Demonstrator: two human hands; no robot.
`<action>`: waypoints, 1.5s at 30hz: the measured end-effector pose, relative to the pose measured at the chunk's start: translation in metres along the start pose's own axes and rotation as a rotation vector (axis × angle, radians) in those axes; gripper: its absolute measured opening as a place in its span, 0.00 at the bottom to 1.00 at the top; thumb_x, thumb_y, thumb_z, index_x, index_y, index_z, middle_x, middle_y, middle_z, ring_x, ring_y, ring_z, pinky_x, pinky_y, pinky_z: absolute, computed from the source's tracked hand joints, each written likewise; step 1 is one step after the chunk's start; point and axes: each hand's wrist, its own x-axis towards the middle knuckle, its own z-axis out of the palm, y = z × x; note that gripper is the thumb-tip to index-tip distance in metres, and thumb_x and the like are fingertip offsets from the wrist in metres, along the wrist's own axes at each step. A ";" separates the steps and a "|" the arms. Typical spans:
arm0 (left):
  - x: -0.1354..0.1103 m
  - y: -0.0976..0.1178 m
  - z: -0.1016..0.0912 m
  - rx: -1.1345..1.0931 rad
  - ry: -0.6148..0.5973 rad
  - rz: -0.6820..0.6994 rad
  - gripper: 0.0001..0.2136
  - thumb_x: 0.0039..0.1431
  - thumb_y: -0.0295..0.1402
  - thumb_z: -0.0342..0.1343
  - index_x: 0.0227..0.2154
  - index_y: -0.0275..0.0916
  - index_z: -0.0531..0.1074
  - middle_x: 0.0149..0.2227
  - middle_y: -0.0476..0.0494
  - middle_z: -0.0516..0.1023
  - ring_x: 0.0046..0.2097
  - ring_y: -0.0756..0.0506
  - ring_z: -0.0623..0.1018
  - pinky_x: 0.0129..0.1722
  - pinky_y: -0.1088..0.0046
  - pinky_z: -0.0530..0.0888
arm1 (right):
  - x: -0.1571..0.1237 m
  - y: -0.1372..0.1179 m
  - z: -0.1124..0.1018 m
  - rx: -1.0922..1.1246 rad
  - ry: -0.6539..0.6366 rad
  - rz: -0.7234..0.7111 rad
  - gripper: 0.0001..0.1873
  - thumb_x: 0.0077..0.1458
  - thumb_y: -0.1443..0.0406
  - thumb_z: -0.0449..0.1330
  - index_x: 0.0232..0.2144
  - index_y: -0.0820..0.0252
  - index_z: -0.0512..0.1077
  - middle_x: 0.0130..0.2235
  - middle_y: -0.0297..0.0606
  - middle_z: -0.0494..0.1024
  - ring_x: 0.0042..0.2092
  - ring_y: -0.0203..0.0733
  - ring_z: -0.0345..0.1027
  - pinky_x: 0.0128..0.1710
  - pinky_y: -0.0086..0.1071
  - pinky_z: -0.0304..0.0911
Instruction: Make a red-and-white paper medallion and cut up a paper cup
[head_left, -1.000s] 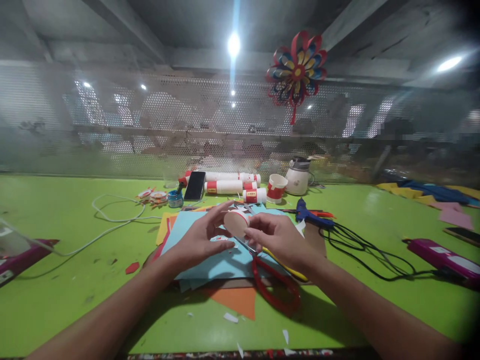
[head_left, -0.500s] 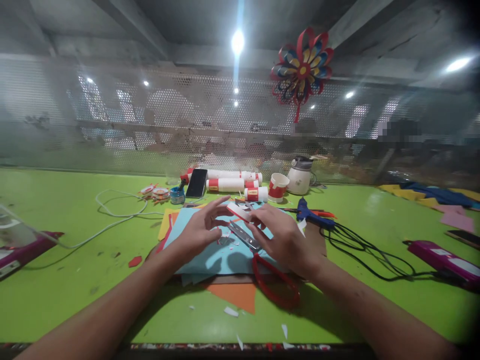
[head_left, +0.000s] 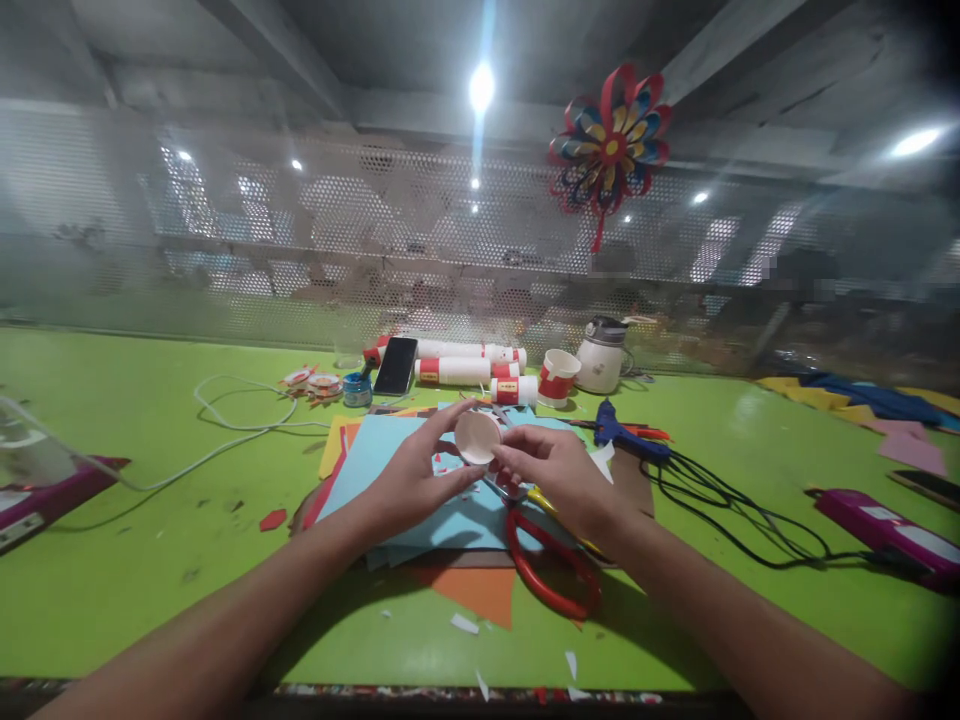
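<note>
Both hands hold a small paper cup (head_left: 477,437) between them, its open mouth turned toward me. My left hand (head_left: 411,472) grips its left side with thumb and fingers closed round it. My right hand (head_left: 556,470) pinches its right edge. They hover over a light blue paper sheet (head_left: 367,462) stacked on orange and yellow sheets. Red-handled scissors (head_left: 546,568) lie on the stack just under my right hand.
At the back stand white glue bottles (head_left: 454,371), a dark phone (head_left: 395,366), a red-and-white cup (head_left: 556,377) and a white jar (head_left: 601,354). A blue glue gun (head_left: 619,432) with black cable lies right. A white cable (head_left: 232,420) runs left. Magenta boxes (head_left: 889,520) sit at both sides.
The cup was turned sideways half a second ago; its open mouth now faces me again. Both hands stayed over the blue sheet, shifting slightly.
</note>
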 end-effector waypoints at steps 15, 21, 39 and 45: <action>0.005 0.006 -0.010 -0.442 -0.103 -0.267 0.20 0.58 0.38 0.54 0.51 0.34 0.67 0.38 0.36 0.78 0.40 0.40 0.77 0.37 0.64 0.73 | 0.005 0.000 -0.011 -0.020 0.039 -0.043 0.20 0.52 0.51 0.59 0.27 0.64 0.72 0.26 0.37 0.73 0.25 0.33 0.64 0.25 0.29 0.60; 0.006 -0.005 -0.021 -0.724 -0.107 -0.314 0.17 0.58 0.39 0.51 0.44 0.31 0.72 0.38 0.31 0.78 0.44 0.39 0.77 0.41 0.64 0.72 | 0.011 -0.002 -0.037 -0.612 0.136 -0.287 0.16 0.57 0.56 0.55 0.28 0.62 0.72 0.25 0.36 0.73 0.25 0.37 0.64 0.26 0.31 0.59; 0.005 -0.009 -0.023 -0.609 -0.256 -0.270 0.15 0.56 0.36 0.55 0.44 0.33 0.74 0.40 0.35 0.74 0.40 0.43 0.72 0.36 0.70 0.69 | -0.002 -0.011 -0.026 -0.719 -0.022 -0.351 0.14 0.59 0.59 0.54 0.34 0.61 0.76 0.26 0.35 0.74 0.27 0.35 0.62 0.26 0.30 0.56; 0.006 -0.014 -0.028 -0.687 -0.156 -0.298 0.15 0.56 0.35 0.52 0.43 0.33 0.74 0.36 0.38 0.76 0.38 0.44 0.73 0.35 0.70 0.69 | 0.000 -0.008 -0.031 -0.813 -0.045 -0.359 0.14 0.58 0.59 0.54 0.36 0.61 0.76 0.28 0.37 0.76 0.28 0.36 0.63 0.27 0.30 0.55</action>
